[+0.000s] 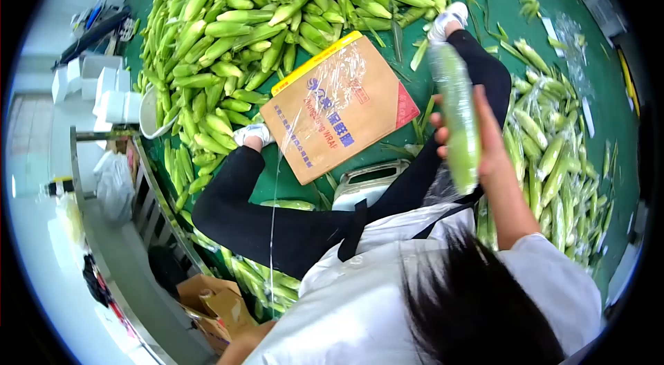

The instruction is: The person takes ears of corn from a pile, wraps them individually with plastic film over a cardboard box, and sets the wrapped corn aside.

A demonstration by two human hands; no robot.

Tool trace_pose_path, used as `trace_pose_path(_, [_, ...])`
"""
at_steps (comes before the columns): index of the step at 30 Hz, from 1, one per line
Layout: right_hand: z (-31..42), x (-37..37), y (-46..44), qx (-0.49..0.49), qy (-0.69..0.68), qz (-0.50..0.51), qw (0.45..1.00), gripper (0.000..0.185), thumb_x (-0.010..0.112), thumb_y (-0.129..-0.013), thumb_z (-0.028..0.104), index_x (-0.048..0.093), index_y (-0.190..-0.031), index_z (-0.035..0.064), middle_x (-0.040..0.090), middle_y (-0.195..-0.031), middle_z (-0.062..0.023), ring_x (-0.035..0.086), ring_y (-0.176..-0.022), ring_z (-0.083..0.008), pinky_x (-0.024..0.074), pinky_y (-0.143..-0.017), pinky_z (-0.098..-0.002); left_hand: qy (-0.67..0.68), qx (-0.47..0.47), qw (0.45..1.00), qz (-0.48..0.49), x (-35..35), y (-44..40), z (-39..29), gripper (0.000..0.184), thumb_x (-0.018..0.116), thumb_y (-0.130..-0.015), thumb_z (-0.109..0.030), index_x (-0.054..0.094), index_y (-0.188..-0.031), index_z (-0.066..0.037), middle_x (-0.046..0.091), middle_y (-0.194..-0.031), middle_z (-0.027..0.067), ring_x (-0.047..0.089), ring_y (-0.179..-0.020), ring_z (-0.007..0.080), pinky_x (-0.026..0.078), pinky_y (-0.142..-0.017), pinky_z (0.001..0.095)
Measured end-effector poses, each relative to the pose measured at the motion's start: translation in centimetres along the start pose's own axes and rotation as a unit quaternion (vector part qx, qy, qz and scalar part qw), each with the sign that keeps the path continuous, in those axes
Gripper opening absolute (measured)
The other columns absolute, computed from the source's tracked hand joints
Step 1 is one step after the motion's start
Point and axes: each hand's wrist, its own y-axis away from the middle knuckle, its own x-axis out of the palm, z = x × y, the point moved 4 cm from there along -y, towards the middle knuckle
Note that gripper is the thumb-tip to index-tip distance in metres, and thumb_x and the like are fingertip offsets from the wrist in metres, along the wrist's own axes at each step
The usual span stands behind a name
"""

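My right hand [484, 135] is wrapped round an ear of corn [456, 116] in green husk. Shiny clear plastic film covers the ear, which stands nearly upright above my right thigh. Between my legs lies a flat cardboard sheet [339, 113] with a yellow strip along its far edge and printed lettering. Clear film clings to part of its surface. Of my left arm only a piece of bare skin shows at the bottom edge, and the hand itself is out of sight.
A big pile of unwrapped corn [277, 16] spreads beyond the cardboard. Film-wrapped ears [553, 151] lie heaped at my right, with more wrapped ears [266, 278] at my left. An open cardboard box [218, 306] and a metal rack [149, 192] stand on the left.
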Motion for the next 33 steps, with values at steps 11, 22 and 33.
trace_pose_path(11, [-0.4, 2.6, -4.6, 0.007, -0.117, 0.112, 0.987, 0.058, 0.059, -0.1, 0.042, 0.047, -0.143, 0.0058, 0.058, -0.136, -0.0168, 0.063, -0.113, -0.0274, 0.0553, -0.089, -0.0468, -0.134, -0.178, 0.946, -0.234, -19.0, -4.0, 6.9, 0.019, 0.069, -0.089, -0.018, 0.063, -0.091, 0.0, 0.063, -0.094, 0.0188, 0.059, -0.087, 0.0321, 0.051, -0.079, 0.0402])
trace_pose_path(22, [-7.0, 2.6, -3.8, 0.192, -0.045, 0.143, 0.97, 0.06, 0.061, -0.097, 0.037, 0.043, -0.141, 0.0015, 0.063, -0.116, -0.0179, 0.067, -0.089, -0.0246, 0.0604, -0.062, -0.0385, -0.38, 0.646, 0.598, -0.285, -5.3, -9.0, -42.8, 0.057, 0.078, -0.075, -0.012, 0.058, -0.127, -0.003, 0.052, -0.139, 0.0246, 0.052, -0.125, 0.0423, 0.041, -0.107, 0.052])
trace_pose_path(33, [1.9, 2.0, 8.1, -0.084, 0.864, -0.131, 0.479, 0.087, 0.083, -0.071, 0.026, 0.043, -0.148, 0.0236, 0.061, -0.116, -0.0105, 0.069, -0.088, -0.0283, 0.0573, -0.068, -0.0397, -0.339, 0.409, 0.694, 0.486, 15.0, -17.1, -50.3, 0.033, 0.075, -0.076, -0.011, 0.066, -0.107, -0.005, 0.071, -0.087, 0.0102, 0.068, -0.07, 0.0277, 0.054, -0.064, 0.0394])
